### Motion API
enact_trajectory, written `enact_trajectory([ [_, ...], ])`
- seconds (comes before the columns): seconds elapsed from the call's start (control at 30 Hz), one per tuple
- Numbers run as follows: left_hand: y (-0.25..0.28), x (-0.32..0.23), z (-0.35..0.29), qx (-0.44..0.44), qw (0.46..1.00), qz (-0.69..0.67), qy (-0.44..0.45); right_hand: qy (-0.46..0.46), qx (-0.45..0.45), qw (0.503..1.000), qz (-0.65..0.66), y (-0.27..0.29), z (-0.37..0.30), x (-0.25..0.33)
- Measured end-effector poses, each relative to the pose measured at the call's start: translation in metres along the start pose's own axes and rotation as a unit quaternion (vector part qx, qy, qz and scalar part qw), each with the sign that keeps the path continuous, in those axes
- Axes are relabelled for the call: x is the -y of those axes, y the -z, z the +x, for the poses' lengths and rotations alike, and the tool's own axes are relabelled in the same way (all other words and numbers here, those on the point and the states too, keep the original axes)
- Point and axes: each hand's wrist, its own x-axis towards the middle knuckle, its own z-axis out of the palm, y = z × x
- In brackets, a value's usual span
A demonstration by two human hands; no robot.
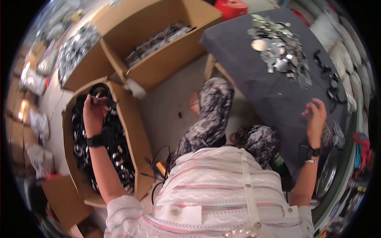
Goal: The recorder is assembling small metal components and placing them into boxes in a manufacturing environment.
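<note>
My left hand (94,113) is over a cardboard box (133,135) on the left, its fingers closed on a glossy black part with a round ring (100,91). Many similar black parts (81,150) fill that box beneath my forearm. On the right, my right hand (315,119) hovers at the grey cloth-covered table (246,59), fingers bent but apart, with nothing visible in them. Beyond it lies a heap of shiny flat pieces (278,51), many of them round. A row of black parts (331,81) lies along the table's right side.
A larger cardboard box (166,55) with grey pieces stands ahead. Left of it, another pile of silvery pieces (81,45) is heaped. White sacks (341,51) line the right side. A red container (231,8) stands behind the table, and my legs are between box and table.
</note>
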Motion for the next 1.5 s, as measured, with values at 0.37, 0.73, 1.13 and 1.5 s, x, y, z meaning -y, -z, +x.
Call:
enact_trajectory([
  [0.37, -0.345, 0.064, -0.024, 0.364, 0.916, 0.169, 0.009, 0.442, 0.199, 0.797, -0.362, -0.092, -0.068, 0.048],
  [0.73, -0.478, 0.120, -0.076, 0.496, 0.821, 0.263, -0.105, 0.411, 0.068, 0.676, -0.608, -0.031, -0.061, 0.014],
  [1.13, -0.494, 0.187, -0.082, 0.527, 0.847, 0.059, 0.047, 0.076, 0.087, 0.968, -0.223, -0.010, -0.039, -0.021],
  [1.5, -0.486, 0.200, -0.075, 0.448, 0.876, 0.108, -0.142, 0.243, 0.017, 0.844, -0.478, 0.007, 0.117, -0.041],
])
